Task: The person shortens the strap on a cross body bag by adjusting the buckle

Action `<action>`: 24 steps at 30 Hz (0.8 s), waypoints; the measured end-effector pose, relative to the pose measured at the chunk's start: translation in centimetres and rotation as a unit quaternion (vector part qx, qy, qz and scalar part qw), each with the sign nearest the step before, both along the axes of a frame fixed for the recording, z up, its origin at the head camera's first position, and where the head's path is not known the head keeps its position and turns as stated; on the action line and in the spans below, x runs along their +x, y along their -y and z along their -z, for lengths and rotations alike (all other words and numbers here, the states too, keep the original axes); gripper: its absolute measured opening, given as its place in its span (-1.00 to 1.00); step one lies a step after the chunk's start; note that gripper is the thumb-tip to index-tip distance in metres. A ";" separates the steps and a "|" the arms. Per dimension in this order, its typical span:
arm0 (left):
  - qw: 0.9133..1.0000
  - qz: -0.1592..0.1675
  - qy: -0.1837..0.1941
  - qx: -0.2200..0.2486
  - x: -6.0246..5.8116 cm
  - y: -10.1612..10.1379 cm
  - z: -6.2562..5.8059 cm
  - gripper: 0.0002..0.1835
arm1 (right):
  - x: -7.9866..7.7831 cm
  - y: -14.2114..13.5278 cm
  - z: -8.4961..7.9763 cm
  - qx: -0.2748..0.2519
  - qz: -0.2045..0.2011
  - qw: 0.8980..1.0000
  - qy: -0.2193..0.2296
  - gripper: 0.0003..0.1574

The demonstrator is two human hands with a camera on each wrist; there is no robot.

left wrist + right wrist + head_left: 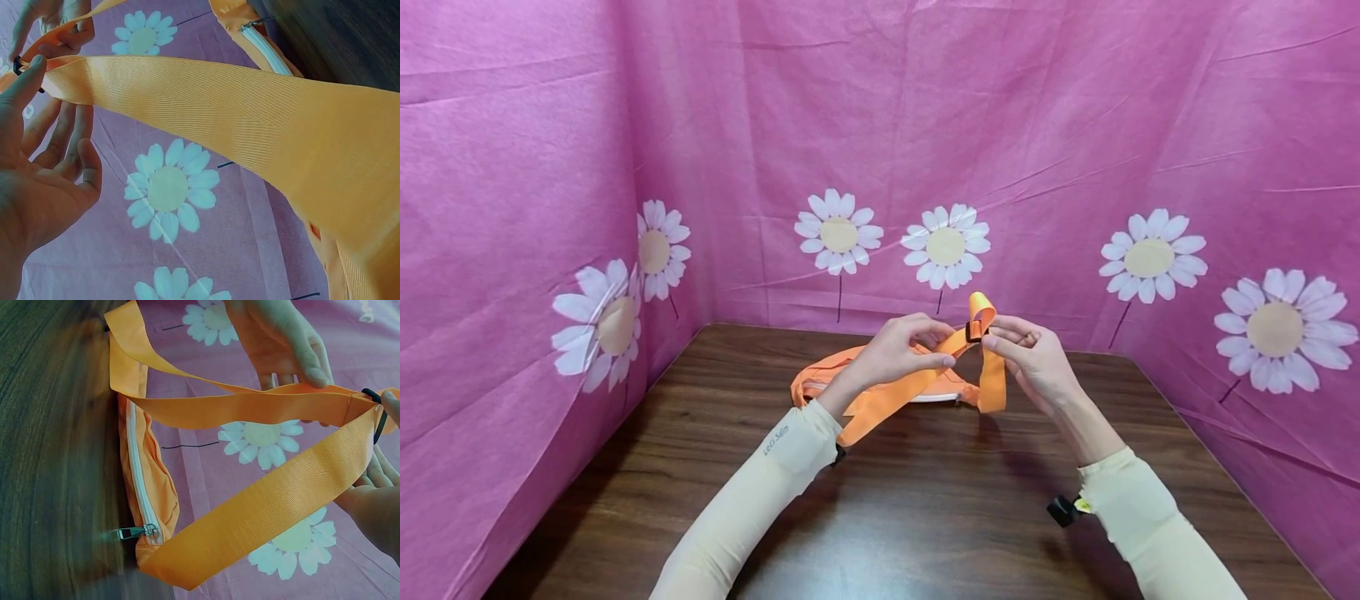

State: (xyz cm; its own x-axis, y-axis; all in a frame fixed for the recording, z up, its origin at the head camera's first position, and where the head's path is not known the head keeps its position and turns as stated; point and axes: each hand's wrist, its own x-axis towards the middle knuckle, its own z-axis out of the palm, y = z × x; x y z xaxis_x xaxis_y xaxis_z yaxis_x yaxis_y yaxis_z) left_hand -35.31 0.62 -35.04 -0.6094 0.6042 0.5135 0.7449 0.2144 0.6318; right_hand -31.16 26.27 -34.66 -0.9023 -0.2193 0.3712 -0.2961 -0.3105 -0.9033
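Note:
An orange waist bag (827, 367) with a white zipper (139, 469) lies on the table, and its long orange strap (187, 94) is lifted in front of it. The strap runs through a black slider buckle (975, 332), above which a strap loop (981, 307) stands up. My left hand (898, 350) pinches the strap just left of the buckle, thumb on the near side and fingers behind. At the buckle, my right hand (1033, 358) pinches between thumb and fingers; its fingertips are partly hidden. The strap's loose end (857, 429) hangs beside the left wrist.
The dark wooden table (880, 517) extends toward me and to both sides. Pink cloth (1037, 100) printed with white daisies hangs behind and on both sides. A black wrist device (1062, 510) sits under the right forearm.

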 end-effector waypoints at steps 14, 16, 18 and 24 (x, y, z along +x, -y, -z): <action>0.999 0.003 0.009 -0.031 -0.6 1.0 -0.1 -0.51 | 0.0 -1.0 -1.1 -0.038 -0.002 0.999 -0.001 -0.64; 0.999 0.003 0.010 -0.038 -0.7 1.2 -0.3 -0.51 | 0.1 -1.2 -1.2 -0.047 -0.002 0.999 -0.004 -0.64; 0.999 0.001 0.010 -0.047 -0.8 1.3 -0.4 -0.50 | 0.1 -1.3 -1.3 -0.054 -0.004 0.998 -0.007 -0.64; 0.998 0.010 0.018 -0.066 -0.9 1.8 -0.5 -0.50 | 0.0 -1.7 -1.5 -0.069 -0.004 0.998 -0.011 -0.63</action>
